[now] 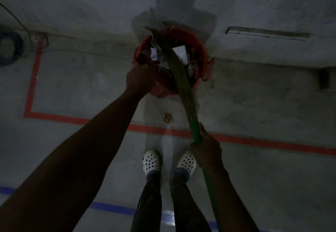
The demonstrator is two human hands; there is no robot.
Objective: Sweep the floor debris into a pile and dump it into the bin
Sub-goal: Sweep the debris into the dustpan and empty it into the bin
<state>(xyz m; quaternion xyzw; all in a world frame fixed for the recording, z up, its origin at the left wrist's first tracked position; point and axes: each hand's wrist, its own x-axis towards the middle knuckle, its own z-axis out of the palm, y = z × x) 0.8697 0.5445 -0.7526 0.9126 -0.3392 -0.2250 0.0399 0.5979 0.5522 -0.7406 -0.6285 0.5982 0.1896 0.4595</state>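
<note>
Head view, dim light. Smooth grey concrete floor [254, 186], scuffed and stained in patches. A strip of red floor tape [263, 141] crosses it from left to right just ahead of the feet; on the left it turns a corner and heads up toward the wall, forming part of a rectangle. A strip of blue floor tape [112, 207] runs across nearer the camera. The rough grey plastered wall [81, 0] meets the floor along a dirty seam; a long narrow slot [267, 33] is cut in the wall at right. A coil of dark cable [9, 48] lies at the far left edge, by the wall foot.

The round red plastic bin [201, 53] stands on the floor against the wall, inside the taped area. It holds white paper scraps [181, 52] and mixed dark litter. One small brownish scrap of debris [167, 117] lies on the floor between the bin and the red tape, apart from both.

Left hand [140, 79] is at the bin's near-left rim, fingers curled over it; whether it grips the rim itself or something held over it, cannot tell in the dark. Right hand [207, 151] is closed around the green handle of a straw-bristled broom [183, 84]; the bristles slant up and left across the bin's mouth, tips past the far rim.

White perforated clogs [151, 160] planted side by side just behind the red tape; dark trousers above.
</note>
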